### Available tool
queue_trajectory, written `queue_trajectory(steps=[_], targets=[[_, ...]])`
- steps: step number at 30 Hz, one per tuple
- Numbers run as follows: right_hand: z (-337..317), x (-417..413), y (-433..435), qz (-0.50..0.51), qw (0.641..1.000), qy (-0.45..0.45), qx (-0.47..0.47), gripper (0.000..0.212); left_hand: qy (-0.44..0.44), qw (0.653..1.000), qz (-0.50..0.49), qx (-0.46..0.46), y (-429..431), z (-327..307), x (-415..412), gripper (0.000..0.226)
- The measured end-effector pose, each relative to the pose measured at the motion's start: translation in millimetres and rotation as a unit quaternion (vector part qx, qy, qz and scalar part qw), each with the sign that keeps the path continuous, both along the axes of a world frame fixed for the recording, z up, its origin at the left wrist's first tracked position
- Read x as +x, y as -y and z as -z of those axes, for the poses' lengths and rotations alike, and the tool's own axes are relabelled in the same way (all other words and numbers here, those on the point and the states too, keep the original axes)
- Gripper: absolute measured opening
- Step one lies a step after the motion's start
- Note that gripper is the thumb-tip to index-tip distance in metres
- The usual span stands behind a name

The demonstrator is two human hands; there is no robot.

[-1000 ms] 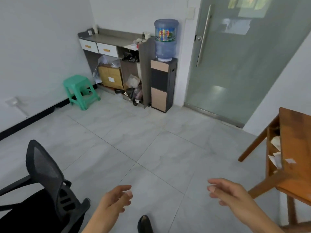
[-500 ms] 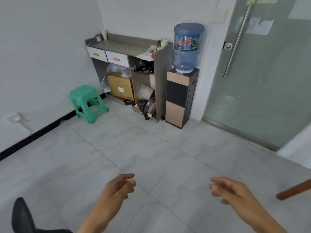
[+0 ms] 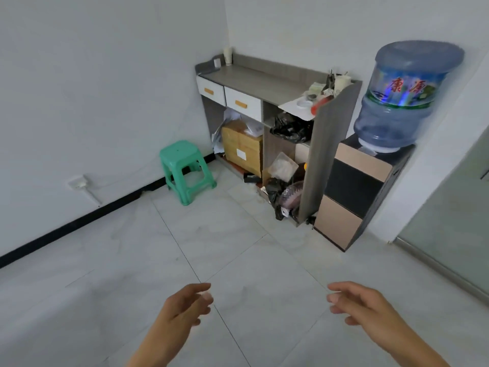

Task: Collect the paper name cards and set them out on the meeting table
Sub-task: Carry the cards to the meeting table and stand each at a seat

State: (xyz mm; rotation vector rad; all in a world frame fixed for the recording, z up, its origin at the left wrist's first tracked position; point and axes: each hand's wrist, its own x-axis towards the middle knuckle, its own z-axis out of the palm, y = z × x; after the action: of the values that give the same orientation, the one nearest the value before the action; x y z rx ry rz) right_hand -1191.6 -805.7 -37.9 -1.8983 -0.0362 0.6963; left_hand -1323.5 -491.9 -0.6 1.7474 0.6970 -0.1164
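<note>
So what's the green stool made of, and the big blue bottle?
The green stool looks like moulded plastic: one even colour, smooth matt surface, rounded edges. The big blue bottle seems see-through tinted plastic, slightly glossy; the look alone can't rule out glass.

The floor (image 3: 238, 260) is pale marbled tile, smooth with a soft sheen. The walls (image 3: 92, 88) are matt white, with a black skirting (image 3: 79, 221). The stool (image 3: 185, 165) is smooth green plastic. The sideboard (image 3: 264, 80) looks like grey wood-grain laminate, matt, and its drawer fronts (image 3: 242, 103) are plain white. Under it sit a brown cardboard box (image 3: 242, 152) and crinkled, glossy black plastic bags (image 3: 291, 127). The water bottle (image 3: 404, 102) is translucent blue plastic with a shiny label. The dispenser (image 3: 354, 197) has tan and black panels, possibly laminate. The door (image 3: 455, 213) is frosted glass. The left hand (image 3: 185, 305) and right hand (image 3: 362, 303) are bare skin.
</note>
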Motion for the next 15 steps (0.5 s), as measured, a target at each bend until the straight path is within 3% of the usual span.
queue_trajectory(steps=[4, 9, 15], targets=[[-16, 102, -67, -0.089, 0.996, 0.01, -0.003, 0.018, 0.015, 0.997, -0.074, 0.005, -45, 3, 55, 0.013], [-10, 205, -148, -0.14, 0.99, 0.016, -0.006, 0.019, -0.015, 0.991, -0.136, 0.002, -109, 28, 118, 0.016], [7, 312, -237, -0.13, 0.991, -0.008, -0.017, 0.019, -0.006, 0.992, -0.128, -0.005, -209, 37, 240, 0.013]])
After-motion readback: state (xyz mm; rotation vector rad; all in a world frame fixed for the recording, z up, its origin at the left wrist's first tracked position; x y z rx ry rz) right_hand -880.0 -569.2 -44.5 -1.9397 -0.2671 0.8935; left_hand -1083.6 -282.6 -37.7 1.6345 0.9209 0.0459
